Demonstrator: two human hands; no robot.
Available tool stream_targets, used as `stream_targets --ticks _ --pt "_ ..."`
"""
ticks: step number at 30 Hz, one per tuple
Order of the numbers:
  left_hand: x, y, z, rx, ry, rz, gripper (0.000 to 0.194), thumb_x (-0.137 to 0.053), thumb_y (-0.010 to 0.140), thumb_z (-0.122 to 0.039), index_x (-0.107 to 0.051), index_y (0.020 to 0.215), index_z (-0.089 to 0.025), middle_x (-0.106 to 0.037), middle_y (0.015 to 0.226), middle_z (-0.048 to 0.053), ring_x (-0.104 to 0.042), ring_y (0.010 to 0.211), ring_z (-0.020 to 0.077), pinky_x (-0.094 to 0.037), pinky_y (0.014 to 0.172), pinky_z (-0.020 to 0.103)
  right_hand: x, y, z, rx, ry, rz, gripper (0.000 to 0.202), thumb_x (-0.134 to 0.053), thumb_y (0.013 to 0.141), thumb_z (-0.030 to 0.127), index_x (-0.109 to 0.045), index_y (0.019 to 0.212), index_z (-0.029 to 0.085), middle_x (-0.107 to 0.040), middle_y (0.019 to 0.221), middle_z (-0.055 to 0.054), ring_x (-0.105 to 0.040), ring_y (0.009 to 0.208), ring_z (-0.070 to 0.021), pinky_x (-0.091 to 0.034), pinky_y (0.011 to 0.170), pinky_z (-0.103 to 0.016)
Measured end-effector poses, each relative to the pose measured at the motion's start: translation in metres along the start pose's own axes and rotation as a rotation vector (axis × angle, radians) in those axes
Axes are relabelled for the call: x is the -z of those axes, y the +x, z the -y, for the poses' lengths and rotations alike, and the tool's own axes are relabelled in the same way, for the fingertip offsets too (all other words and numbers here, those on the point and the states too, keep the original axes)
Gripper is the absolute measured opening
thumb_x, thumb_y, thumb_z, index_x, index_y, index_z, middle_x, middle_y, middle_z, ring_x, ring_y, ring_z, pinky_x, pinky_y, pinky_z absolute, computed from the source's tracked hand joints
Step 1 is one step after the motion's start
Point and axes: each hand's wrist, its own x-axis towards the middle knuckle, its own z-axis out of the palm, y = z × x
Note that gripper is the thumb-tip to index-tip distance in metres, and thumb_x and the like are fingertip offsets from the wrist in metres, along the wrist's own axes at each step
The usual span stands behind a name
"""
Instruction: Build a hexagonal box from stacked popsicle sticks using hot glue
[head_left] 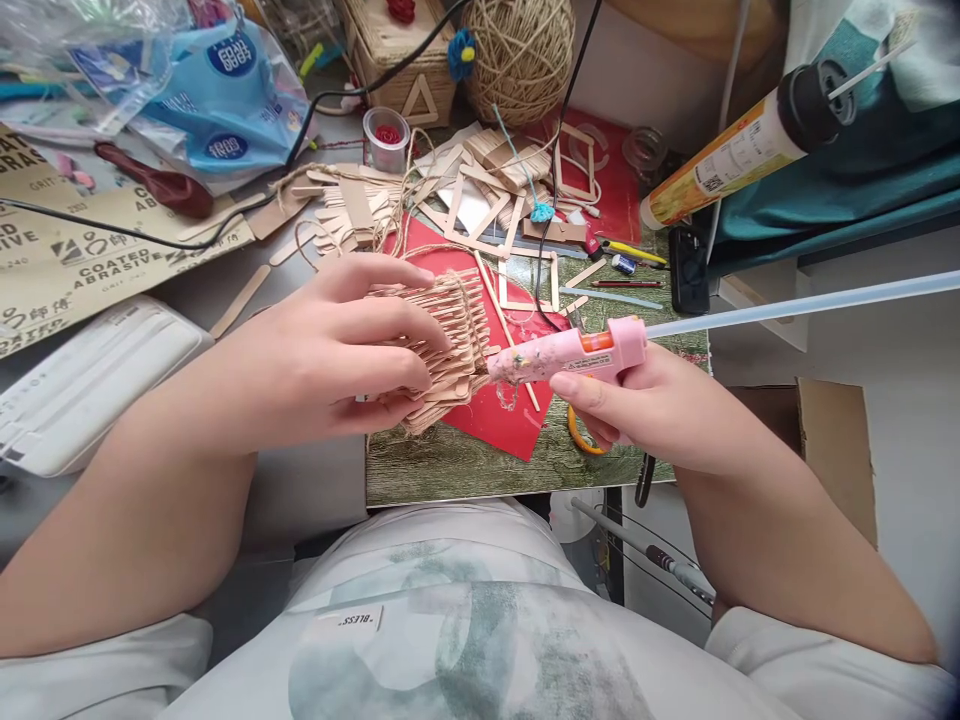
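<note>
Under left hand (pixel 330 350): stick bundle (pixel 450 340) half hidden; glue gun (pixel 577 352) nozzle obscured.

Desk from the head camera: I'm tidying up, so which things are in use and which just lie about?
In use: left hand on stick bundle; right hand holding glue gun.

Lying about: twine ball, sandpaper sheet, blue packet, spray can.

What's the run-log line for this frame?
left hand: grips stick bundle | right hand: holds glue gun, nozzle at bundle's edge | under: red sheet | behind: twine ball
</note>
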Motion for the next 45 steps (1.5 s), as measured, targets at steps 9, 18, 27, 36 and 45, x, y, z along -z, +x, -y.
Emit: stream_targets --ticks 9,18,27,36,45 --pt "0.0 0.001 -0.002 -0.014 -0.014 -0.005 0.005 -0.067 0.1 -0.033 -0.071 0.1 -0.031 -0.074 0.122 -0.004 -0.054 0.145 0.0262 -0.047 0.125 0.046 0.004 -0.002 0.003 0.023 -0.037 0.012 0.052 -0.062 0.102 0.061 -0.073 0.143 0.03 -0.061 0.064 0.001 -0.047 0.053 -0.0148 -0.041 0.051 -0.029" --pt "0.002 0.0 -0.004 0.044 -0.047 0.044 0.024 -0.057 0.107 -0.039 -0.07 0.094 -0.024 -0.073 0.124 -0.005 -0.049 0.15 0.0197 -0.035 0.134 0.034 -0.001 -0.005 0.009 0.012 -0.016 0.034 0.05 -0.062 0.102 0.058 -0.074 0.142 0.03 -0.063 0.063 -0.001 -0.049 0.053 -0.0161 -0.04 0.05 -0.031" --pt "0.0 -0.002 -0.006 0.066 -0.102 0.007 0.025 -0.06 0.106 -0.04 -0.07 0.091 -0.024 -0.075 0.124 -0.004 -0.05 0.149 0.0193 -0.038 0.133 0.033 -0.002 -0.004 0.01 0.01 -0.065 0.012 0.047 -0.063 0.102 0.057 -0.076 0.139 0.032 -0.078 0.087 -0.004 -0.053 0.057 -0.0163 -0.043 0.05 -0.031" --pt "-0.003 0.0 -0.001 -0.052 -0.027 -0.053 0.005 -0.07 0.098 -0.034 -0.073 0.095 -0.031 -0.075 0.118 -0.003 -0.059 0.141 0.0259 -0.051 0.124 0.046 -0.004 -0.001 0.014 0.052 -0.065 0.022 0.039 -0.061 0.105 0.048 -0.078 0.136 0.031 -0.079 0.081 -0.005 -0.075 0.081 -0.0264 -0.058 0.065 -0.038" --pt "-0.003 0.001 -0.001 -0.059 -0.039 -0.066 0.005 -0.065 0.1 -0.029 -0.07 0.099 -0.032 -0.073 0.117 -0.002 -0.059 0.139 0.0243 -0.048 0.126 0.045 -0.004 0.0 0.011 0.056 -0.076 0.003 0.036 -0.059 0.106 0.041 -0.077 0.136 0.033 -0.078 0.08 -0.003 -0.077 0.083 -0.0255 -0.061 0.069 -0.038"
